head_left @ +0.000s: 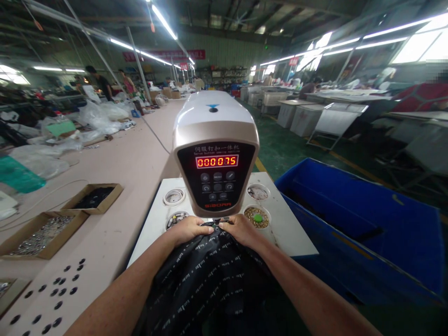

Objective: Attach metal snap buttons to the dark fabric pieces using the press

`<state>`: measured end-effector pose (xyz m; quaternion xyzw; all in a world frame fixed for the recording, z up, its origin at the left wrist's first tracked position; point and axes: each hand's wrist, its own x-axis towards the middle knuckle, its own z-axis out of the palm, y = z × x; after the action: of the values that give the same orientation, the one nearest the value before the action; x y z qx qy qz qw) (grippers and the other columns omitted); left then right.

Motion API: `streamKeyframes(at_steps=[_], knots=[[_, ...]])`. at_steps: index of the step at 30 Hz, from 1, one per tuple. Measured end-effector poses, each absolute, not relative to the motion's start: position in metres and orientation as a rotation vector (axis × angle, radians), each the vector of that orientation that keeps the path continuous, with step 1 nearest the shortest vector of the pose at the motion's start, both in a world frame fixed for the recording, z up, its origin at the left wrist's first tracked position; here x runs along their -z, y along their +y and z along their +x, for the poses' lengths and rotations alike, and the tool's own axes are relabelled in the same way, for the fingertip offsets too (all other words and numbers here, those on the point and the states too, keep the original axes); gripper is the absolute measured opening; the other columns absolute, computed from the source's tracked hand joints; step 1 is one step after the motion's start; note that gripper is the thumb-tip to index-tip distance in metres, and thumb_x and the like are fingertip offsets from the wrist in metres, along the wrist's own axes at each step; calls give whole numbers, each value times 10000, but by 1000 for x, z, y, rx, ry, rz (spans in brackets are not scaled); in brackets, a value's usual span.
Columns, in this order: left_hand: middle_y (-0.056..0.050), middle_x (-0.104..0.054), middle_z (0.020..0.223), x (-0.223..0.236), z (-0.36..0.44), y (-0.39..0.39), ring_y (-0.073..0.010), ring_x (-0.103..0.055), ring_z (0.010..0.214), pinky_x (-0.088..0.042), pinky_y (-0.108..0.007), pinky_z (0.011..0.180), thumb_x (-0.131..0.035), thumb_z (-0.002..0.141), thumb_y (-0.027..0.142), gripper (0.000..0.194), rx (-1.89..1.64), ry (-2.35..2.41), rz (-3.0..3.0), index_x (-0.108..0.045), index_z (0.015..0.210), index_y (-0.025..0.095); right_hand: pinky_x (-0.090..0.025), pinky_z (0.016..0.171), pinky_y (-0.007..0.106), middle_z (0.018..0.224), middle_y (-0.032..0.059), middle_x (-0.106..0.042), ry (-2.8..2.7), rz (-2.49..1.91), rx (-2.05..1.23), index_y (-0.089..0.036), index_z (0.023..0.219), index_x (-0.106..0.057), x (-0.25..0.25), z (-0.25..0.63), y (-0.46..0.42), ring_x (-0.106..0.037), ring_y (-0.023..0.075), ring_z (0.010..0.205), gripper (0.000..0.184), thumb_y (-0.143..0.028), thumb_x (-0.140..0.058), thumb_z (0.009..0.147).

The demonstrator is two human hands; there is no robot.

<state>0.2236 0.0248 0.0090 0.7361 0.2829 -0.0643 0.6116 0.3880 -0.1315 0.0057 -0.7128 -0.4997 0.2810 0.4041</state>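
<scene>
Black fabric [206, 280] with rows of small white print hangs down toward me from under the head of a button machine [217, 126]. My left hand [192, 229] pinches the fabric's upper edge, thumb on top. Just across from it, my right hand [241, 229] pinches the same edge, thumb pointing inward. Between the two thumbs the edge lies beneath the machine head, where a small part cannot be made out. The machine's red display reads 000075.
Round wells in the white tabletop [290, 233] hold small parts, including brass-coloured pieces [257, 217]. Cardboard trays [45, 233] of metal parts and scattered black discs [62, 281] lie on the left table [115, 210]. A blue bin [402, 224] stands at right. People work farther back.
</scene>
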Motion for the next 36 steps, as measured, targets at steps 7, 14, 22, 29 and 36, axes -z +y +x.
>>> streamKeyframes(at_steps=[7,14,22,29,36], knots=[[-26,-722,769,-4,222,27,-214,-625,711,-434,-298,694,-767,681,509,364,166,623,1644,-721,830,179,-442,716,268,912,29,-762,-1209,-1796,-728,-181,998,-772,-2,389,-131,-653,203,785,276,-337,-607,842],[-24,-733,784,-2,222,27,-221,-636,728,-447,-304,709,-772,690,505,354,157,627,1634,-724,835,186,-447,719,278,929,41,-760,-1217,-1810,-728,-170,984,-770,0,391,-130,-653,218,814,286,-360,-610,843],[-27,-742,838,-5,222,27,-225,-642,784,-456,-306,752,-759,693,528,402,156,646,1686,-728,874,170,-456,739,274,918,31,-764,-1210,-1758,-768,-174,977,-781,-4,390,-131,-658,207,805,270,-301,-589,837],[-10,-662,677,-11,224,16,-222,-599,694,-409,-303,656,-698,697,578,435,45,644,1865,-668,756,149,-477,753,280,898,41,-772,-1158,-1737,-750,-164,945,-787,-5,386,-129,-679,213,820,262,-292,-620,790],[-83,-707,1071,-23,183,-17,-262,-616,1025,-434,-371,945,-562,838,543,440,-557,816,2014,-689,1045,176,-483,954,395,1019,87,-770,-1068,-1773,-522,-187,967,-788,-16,409,-176,-677,304,1029,337,-427,-617,803]])
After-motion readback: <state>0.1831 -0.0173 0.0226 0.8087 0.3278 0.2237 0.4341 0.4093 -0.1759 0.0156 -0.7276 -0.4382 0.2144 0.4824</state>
